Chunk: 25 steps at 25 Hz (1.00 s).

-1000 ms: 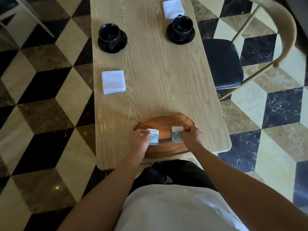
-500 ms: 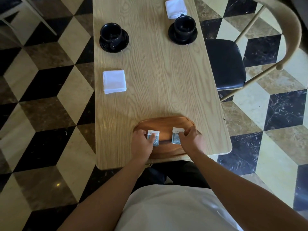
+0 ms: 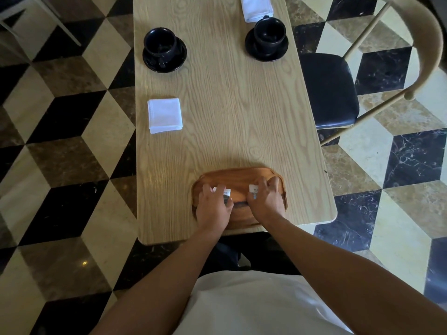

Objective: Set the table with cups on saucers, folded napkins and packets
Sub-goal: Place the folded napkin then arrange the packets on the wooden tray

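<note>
A brown wooden tray (image 3: 238,177) lies at the near end of the light wooden table (image 3: 229,105). My left hand (image 3: 212,209) rests on a small packet (image 3: 225,192) in the tray, fingers over it. My right hand (image 3: 266,201) covers a second packet (image 3: 253,189) beside it. Farther off stand two black cups on black saucers, one on the left (image 3: 164,49) and one on the right (image 3: 267,38). A folded white napkin (image 3: 165,115) lies near the left edge, and another (image 3: 256,7) sits beyond the right cup.
A chair with a black seat (image 3: 326,90) and curved wooden back stands close to the table's right side. Checkered marble floor surrounds the table. Part of another chair's legs (image 3: 36,18) shows at the far left.
Both hands have closed down over the packets in the tray, hiding more of each. The packets sit slightly lower in the tray than before.
</note>
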Tool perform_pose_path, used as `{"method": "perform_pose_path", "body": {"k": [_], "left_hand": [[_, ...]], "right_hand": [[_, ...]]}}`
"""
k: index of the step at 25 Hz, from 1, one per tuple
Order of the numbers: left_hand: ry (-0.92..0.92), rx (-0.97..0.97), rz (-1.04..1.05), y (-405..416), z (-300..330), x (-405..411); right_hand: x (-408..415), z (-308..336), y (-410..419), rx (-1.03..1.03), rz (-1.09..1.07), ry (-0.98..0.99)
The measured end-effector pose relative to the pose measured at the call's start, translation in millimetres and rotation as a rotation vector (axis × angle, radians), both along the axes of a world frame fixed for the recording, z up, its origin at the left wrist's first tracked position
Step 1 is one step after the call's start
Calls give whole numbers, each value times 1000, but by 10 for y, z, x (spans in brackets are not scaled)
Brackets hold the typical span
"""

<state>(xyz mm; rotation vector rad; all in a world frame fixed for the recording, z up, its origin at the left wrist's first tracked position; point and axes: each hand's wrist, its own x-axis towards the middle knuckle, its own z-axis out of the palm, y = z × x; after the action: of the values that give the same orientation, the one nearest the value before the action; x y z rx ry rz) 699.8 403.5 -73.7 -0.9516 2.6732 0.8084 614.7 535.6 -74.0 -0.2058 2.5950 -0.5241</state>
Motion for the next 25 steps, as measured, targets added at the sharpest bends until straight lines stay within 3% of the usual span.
{"method": "perform_pose_path", "body": {"k": [11, 17, 21, 25], "left_hand": [[-49, 8, 54, 82, 27, 4], [-47, -75, -41, 54, -15, 20], [-7, -4, -33, 17, -38, 22], [97, -112, -68, -54, -43, 115]], "right_hand": [[-55, 19, 30, 3, 156, 10], [-89, 49, 3, 64, 144, -42], [-82, 36, 3, 85, 142, -21], [-31, 19, 70, 23, 103, 83]]}}
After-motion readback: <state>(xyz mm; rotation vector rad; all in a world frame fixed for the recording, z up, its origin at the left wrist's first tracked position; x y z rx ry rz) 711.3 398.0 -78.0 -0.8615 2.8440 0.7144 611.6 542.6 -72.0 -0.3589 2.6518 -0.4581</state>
